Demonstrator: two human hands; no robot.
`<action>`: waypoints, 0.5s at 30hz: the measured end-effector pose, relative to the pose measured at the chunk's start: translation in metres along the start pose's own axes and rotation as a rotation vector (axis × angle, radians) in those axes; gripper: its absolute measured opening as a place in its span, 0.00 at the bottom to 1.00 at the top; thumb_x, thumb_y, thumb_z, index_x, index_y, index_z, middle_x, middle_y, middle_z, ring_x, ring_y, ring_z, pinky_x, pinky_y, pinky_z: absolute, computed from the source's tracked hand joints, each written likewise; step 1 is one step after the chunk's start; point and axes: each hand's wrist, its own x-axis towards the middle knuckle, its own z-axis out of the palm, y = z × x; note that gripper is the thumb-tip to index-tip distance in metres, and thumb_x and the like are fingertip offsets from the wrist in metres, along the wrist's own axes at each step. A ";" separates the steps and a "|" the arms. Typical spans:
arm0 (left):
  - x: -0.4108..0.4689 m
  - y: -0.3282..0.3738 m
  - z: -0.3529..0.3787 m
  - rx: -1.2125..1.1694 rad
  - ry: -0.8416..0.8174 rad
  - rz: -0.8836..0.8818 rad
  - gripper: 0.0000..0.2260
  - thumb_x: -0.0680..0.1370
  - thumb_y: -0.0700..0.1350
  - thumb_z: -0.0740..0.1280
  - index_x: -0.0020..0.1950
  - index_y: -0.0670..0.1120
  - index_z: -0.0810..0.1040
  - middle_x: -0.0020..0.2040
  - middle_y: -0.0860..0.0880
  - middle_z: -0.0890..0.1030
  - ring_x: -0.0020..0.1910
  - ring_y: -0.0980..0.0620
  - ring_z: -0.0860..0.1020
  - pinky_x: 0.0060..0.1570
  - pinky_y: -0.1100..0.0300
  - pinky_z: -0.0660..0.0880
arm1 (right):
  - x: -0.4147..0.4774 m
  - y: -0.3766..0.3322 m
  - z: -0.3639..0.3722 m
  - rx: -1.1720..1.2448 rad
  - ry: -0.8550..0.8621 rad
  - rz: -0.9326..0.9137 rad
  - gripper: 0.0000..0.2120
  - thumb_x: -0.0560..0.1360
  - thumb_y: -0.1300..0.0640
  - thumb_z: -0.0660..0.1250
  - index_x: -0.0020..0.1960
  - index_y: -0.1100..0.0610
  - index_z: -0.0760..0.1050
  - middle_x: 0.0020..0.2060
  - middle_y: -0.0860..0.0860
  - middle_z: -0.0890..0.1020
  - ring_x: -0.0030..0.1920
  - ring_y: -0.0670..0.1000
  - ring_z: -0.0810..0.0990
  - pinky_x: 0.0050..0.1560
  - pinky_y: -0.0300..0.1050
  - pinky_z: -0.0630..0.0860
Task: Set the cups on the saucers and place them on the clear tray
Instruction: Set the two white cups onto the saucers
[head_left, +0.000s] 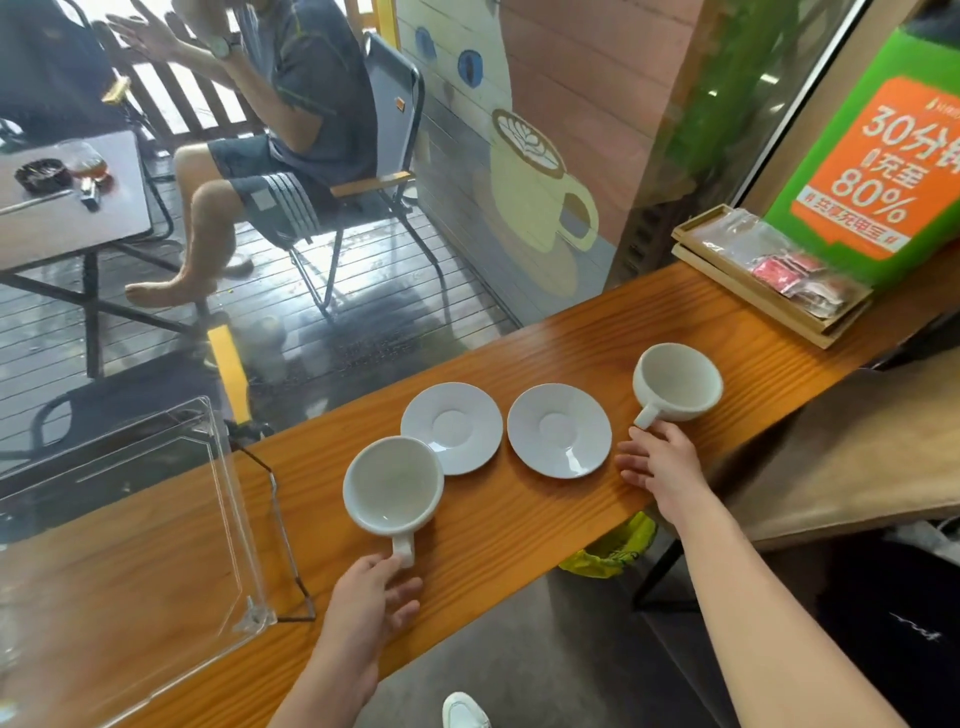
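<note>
Two white saucers lie side by side on the wooden counter, the left saucer (453, 427) and the right saucer (559, 429). A white cup (392, 486) stands near the left saucer, its rim overlapping that saucer's edge. My left hand (371, 592) pinches this cup's handle. A second white cup (677, 382) stands to the right of the right saucer. My right hand (658, 460) touches its handle with thumb and forefinger. Both cups are empty. The clear tray (218, 499) sits on the counter at the left, with nothing in it.
A wooden box with sachets (769, 270) and a green-orange sign (878, 156) stand at the counter's far right. Behind the glass, a person sits on a chair (384, 156) beside a table (72, 197). A yellow-green bag (613, 545) hangs below the counter.
</note>
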 end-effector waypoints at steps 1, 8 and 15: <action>0.000 0.000 0.000 -0.006 -0.013 -0.009 0.05 0.78 0.44 0.62 0.48 0.44 0.75 0.50 0.43 0.79 0.48 0.44 0.79 0.38 0.54 0.77 | 0.001 0.001 0.001 0.033 -0.032 0.003 0.20 0.77 0.55 0.64 0.67 0.53 0.67 0.49 0.58 0.81 0.42 0.54 0.81 0.38 0.45 0.78; 0.001 0.000 0.002 0.000 -0.074 -0.034 0.08 0.78 0.45 0.62 0.50 0.42 0.77 0.53 0.41 0.79 0.50 0.43 0.79 0.41 0.52 0.78 | 0.010 0.003 -0.002 0.167 -0.112 0.001 0.20 0.77 0.52 0.64 0.67 0.54 0.67 0.52 0.57 0.77 0.47 0.54 0.80 0.42 0.46 0.79; 0.005 0.001 0.009 0.028 -0.045 0.010 0.11 0.79 0.49 0.61 0.48 0.42 0.77 0.50 0.42 0.80 0.49 0.45 0.78 0.43 0.52 0.78 | 0.013 0.007 -0.007 0.196 0.020 -0.023 0.15 0.79 0.49 0.59 0.57 0.60 0.72 0.47 0.55 0.77 0.46 0.53 0.78 0.41 0.46 0.77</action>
